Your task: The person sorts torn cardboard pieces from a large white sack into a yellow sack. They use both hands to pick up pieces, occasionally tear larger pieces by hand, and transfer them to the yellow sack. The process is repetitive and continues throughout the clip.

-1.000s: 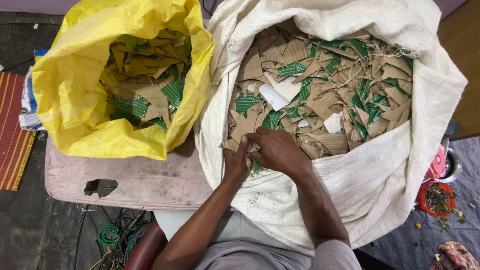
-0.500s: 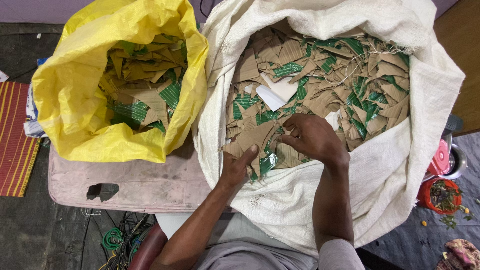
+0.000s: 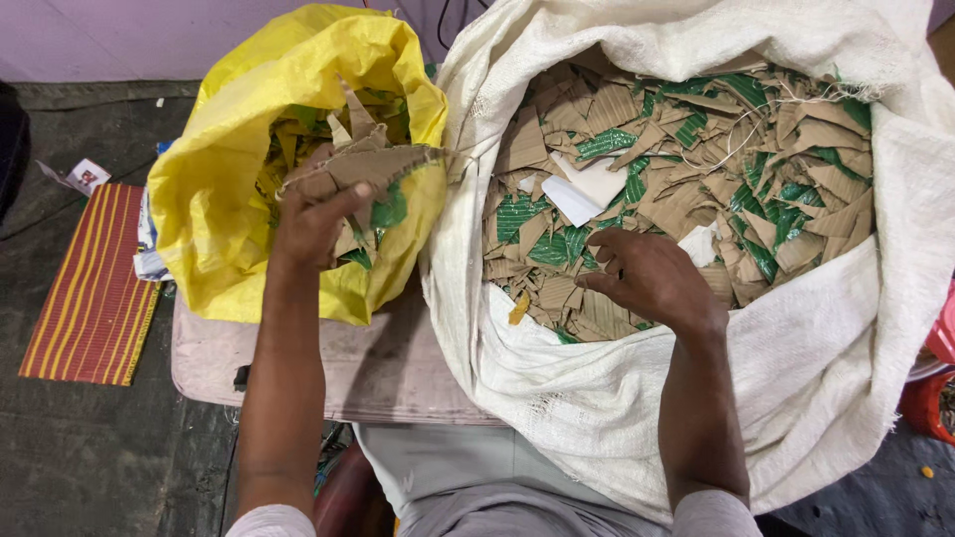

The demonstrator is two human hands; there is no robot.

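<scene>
My left hand grips cardboard scraps over the yellow sack, which is partly filled; right hand, fingers loosely curled, rests on the white sack beside it, brimming with pieces.

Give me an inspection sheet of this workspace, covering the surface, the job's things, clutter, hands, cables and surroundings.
Surface: worn pinkish platform under the yellow sack.
Job's things: yellow sack and larger white sack, both open and holding brown and green cardboard scraps.
Clutter: white paper pieces among the scraps in the white sack.
Hands: left hand holds a bunch of cardboard pieces over the yellow sack; right hand rests on scraps in the white sack, grasp unclear.
Cables: a dark cord on the wall behind the sacks.
Surroundings: striped mat on dark floor, lilac wall, red objects at right edge.
</scene>
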